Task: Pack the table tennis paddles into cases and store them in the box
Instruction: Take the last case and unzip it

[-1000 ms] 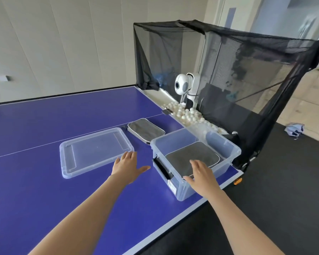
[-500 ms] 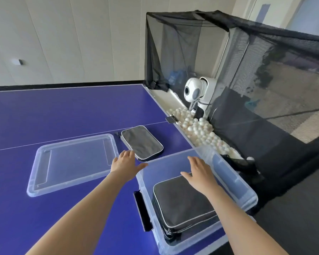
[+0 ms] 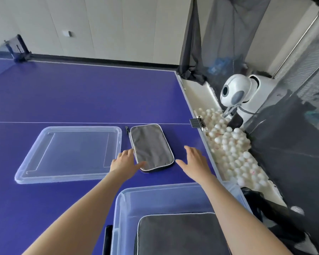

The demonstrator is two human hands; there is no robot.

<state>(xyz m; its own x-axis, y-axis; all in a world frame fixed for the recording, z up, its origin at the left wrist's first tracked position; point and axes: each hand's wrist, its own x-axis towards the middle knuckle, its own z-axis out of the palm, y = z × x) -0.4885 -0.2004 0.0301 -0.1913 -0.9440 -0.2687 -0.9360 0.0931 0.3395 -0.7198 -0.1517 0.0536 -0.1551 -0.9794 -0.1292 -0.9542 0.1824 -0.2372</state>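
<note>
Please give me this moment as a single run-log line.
left hand: open, at loose case | right hand: open, right of it, apart | box: holds second case | lid: off, left of loose case

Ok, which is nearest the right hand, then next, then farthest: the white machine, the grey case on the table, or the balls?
1. Grey case on the table, just left of the right hand's thumb.
2. White balls, to its right, past the table edge.
3. White machine, farther back, behind the balls.
</note>
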